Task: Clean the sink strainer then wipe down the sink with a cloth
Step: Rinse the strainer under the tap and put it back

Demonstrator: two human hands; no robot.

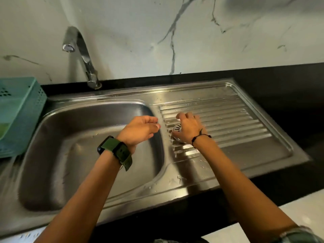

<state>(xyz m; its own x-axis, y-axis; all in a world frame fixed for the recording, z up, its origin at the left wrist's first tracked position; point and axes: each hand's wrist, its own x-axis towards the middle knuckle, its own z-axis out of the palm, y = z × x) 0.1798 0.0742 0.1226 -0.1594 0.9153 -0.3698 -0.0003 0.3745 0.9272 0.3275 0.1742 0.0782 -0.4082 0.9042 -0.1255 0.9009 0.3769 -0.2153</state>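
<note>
Head view looks down on your two bare forearms reaching over a brushed stainless-steel sink (98, 195), its deep basin rounded at the corners and dulled by smears. Your right hand (188, 127) sits on the ribbed draining board (233, 123), fingers curled down over the sink strainer (177, 129), a small round metal piece with slotted openings on its pale top; it rests on the ridges near the board's left end, just beside the basin edge, mostly hidden under your palm. Your left hand (140, 131) hovers above the basin's right side with fingers loosely extended and relaxed, gripping nothing, its fingertips close to your right hand but apart from it. You wear a dark watch (114, 149) on an olive fabric strap on the left wrist and a thin black cord bracelet (199, 136) on the right. Water droplets bead on the steel near the board's front lip. A curved chrome faucet (82, 55) rises behind the basin against a white marble-veined backsplash (192, 32). The sink is set into a glossy black countertop (289, 88), and a teal perforated plastic basket (21, 109) stands at the left edge.
</note>
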